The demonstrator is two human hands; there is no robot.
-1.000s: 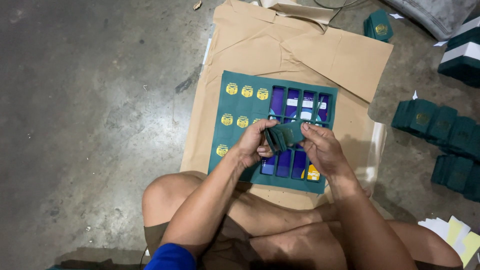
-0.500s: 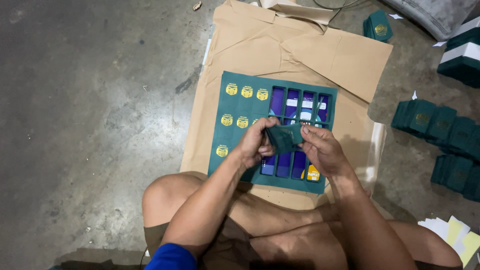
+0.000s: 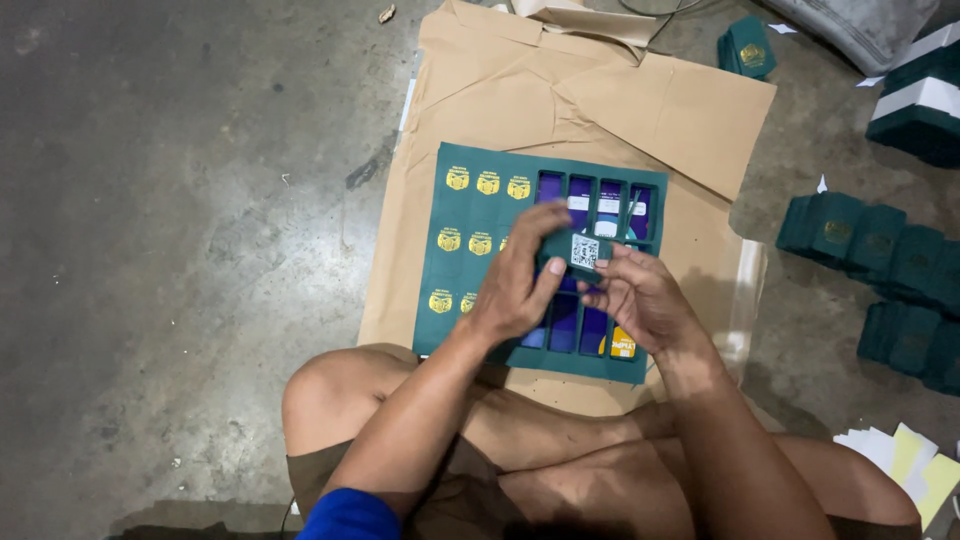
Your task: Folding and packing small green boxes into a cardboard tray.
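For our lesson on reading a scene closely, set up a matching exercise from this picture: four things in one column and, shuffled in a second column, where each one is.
Things
1. small green card piece
2. green die-cut sheet
3. brown paper
4. rows of folded green boxes

Places
A. spread flat on the concrete floor, under the sheet
B. on the floor at the picture's right edge
C. held between the left hand and right hand
D. lying on the brown paper in front of the person's knees

Pairs: 1-C, 2-D, 3-A, 4-B
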